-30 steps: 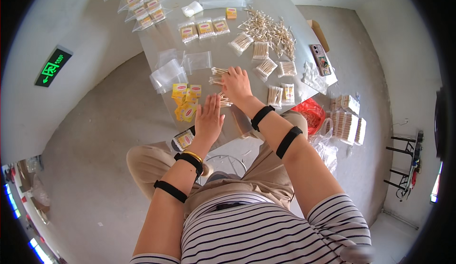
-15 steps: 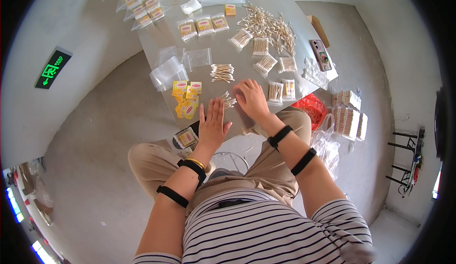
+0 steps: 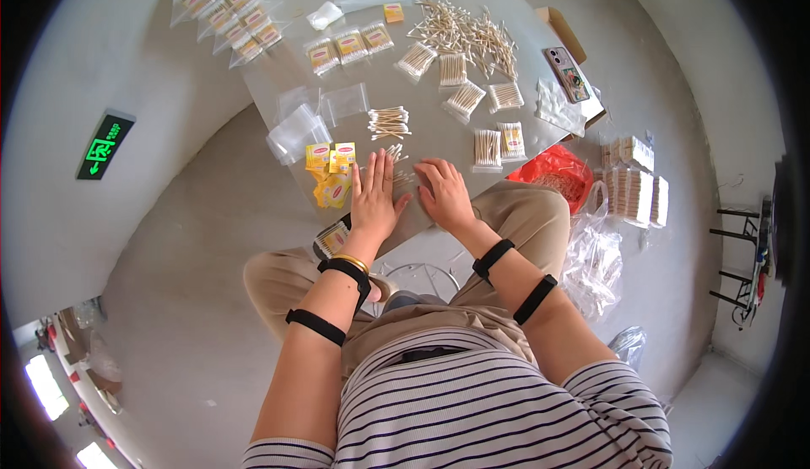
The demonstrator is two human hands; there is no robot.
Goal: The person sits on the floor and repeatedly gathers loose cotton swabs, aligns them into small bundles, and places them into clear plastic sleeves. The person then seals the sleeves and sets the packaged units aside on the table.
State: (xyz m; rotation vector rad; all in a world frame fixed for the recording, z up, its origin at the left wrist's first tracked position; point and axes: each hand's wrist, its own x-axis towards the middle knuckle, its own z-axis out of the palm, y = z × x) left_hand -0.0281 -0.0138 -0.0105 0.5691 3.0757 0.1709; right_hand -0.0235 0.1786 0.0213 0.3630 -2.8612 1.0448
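Note:
I sit at a grey table (image 3: pixel 434 102). My left hand (image 3: pixel 374 199) lies flat at its near edge, fingers spread, beside a stack of yellow paper labels (image 3: pixel 331 161). My right hand (image 3: pixel 445 195) rests palm down just to the right, fingers slightly curled. A few loose cotton swabs (image 3: pixel 402 175) lie between the two hands, at the fingertips. A small neat bunch of swabs (image 3: pixel 388 121) sits a little farther out. Both forearms wear black bands.
Farther back lie a heap of loose swabs (image 3: pixel 464 30), bagged swab bundles (image 3: pixel 488 147), empty clear bags (image 3: pixel 295 132) and filled packets (image 3: pixel 232 9). A phone (image 3: pixel 567 72) lies at the right edge. A red bag (image 3: pixel 553 172) and stacked packs (image 3: pixel 634 191) sit on the floor to the right.
My right hand has drawn back from the swab bunch farther out to the near edge, bringing a few swabs. My left hand has spread flat beside it.

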